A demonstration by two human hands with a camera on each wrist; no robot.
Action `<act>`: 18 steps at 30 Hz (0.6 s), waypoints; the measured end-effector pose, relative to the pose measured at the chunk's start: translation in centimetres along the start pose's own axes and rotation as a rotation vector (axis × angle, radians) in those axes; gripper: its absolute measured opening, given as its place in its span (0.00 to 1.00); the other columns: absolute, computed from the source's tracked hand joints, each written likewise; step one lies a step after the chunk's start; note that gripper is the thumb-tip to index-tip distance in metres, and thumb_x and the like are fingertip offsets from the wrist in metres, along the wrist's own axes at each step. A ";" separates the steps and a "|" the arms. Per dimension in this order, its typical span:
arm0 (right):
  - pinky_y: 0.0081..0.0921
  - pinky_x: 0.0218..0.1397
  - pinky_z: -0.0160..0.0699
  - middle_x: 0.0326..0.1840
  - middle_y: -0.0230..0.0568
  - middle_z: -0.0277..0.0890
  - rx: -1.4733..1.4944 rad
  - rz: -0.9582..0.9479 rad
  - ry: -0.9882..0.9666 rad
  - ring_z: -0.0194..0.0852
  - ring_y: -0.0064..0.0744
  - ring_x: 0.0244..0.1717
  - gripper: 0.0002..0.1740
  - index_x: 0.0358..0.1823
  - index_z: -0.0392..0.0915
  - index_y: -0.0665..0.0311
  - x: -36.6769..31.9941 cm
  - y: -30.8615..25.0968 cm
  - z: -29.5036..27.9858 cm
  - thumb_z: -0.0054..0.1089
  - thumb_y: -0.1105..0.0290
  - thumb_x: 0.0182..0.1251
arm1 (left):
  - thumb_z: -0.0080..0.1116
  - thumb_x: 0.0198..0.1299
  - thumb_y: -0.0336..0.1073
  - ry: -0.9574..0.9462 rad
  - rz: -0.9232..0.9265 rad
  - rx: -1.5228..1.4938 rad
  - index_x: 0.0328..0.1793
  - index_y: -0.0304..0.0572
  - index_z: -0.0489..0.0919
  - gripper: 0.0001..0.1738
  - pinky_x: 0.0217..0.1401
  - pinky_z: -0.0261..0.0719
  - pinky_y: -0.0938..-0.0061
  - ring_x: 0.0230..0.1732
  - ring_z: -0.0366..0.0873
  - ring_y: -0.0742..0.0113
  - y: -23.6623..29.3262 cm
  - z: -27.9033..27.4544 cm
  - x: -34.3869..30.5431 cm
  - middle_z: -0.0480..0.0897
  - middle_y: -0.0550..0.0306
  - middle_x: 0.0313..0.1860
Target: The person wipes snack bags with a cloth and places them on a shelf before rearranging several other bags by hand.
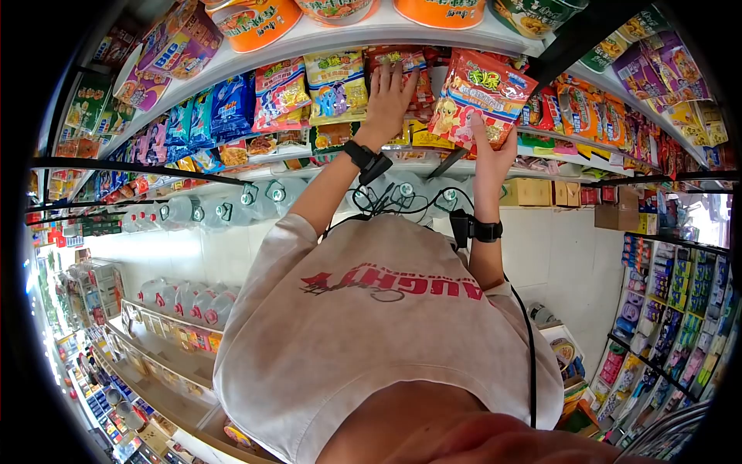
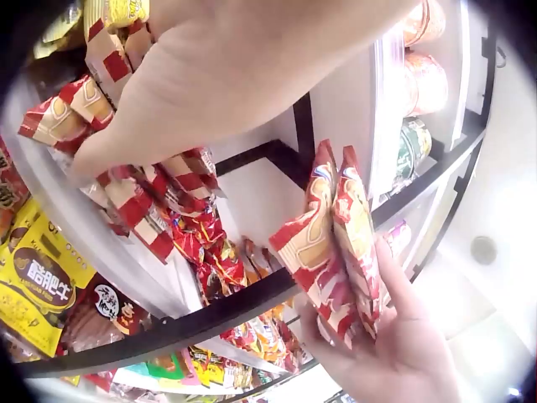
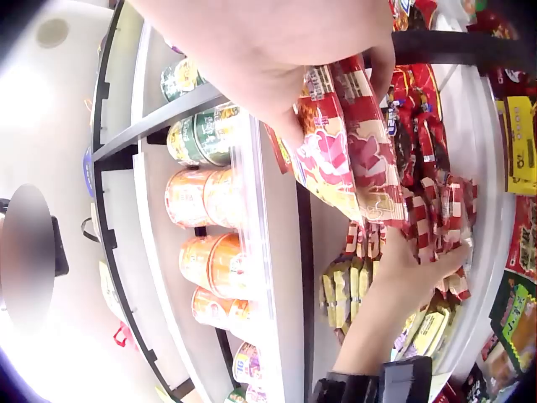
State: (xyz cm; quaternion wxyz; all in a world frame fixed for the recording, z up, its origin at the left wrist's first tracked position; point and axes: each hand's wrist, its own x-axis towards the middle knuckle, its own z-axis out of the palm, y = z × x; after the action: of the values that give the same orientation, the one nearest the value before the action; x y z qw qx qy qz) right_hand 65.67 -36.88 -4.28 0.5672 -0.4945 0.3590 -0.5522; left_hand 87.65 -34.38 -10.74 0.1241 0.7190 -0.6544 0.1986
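My right hand [image 1: 493,151] holds up red snack bags [image 1: 481,97] with cartoon ponies, thumb across the front. Two of these bags stand side by side in that grip, as the right wrist view shows, their edges [image 3: 369,143] facing the camera. On the shelf, my left hand [image 1: 389,100] lies with fingers stretched over a row of red bags [image 1: 421,93]. From the left wrist, these red-and-cream checked bags [image 2: 138,206] stand packed together beside the hand, which hides part of them. Yellow pony bags [image 1: 336,85] stand just left of that hand.
Above runs a shelf of instant noodle tubs [image 1: 255,23]. A black shelf post [image 1: 576,42] slants down close to the held bags. Blue packets [image 1: 230,104] fill the row's left, orange packets [image 1: 580,112] its right. Large water bottles [image 1: 282,193] stand below, and a black cable [image 1: 532,348] hangs from my right arm.
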 end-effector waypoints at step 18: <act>0.21 0.52 0.80 0.52 0.38 0.81 0.035 0.001 0.041 0.78 0.20 0.48 0.24 0.55 0.73 0.68 -1.2 -0.8 -1.4 0.74 0.66 0.65 | 0.79 0.42 0.49 0.038 -0.065 -0.218 0.81 0.44 0.59 0.60 0.80 0.52 0.42 0.79 0.55 0.37 1.2 -0.7 0.5 0.60 0.38 0.78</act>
State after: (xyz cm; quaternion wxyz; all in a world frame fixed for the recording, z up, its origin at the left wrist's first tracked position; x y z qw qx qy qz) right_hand 63.92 -35.83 -4.09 0.5686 -0.4726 0.3611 -0.5682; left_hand 86.38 -34.66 -9.94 0.2205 0.7181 -0.6459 0.1358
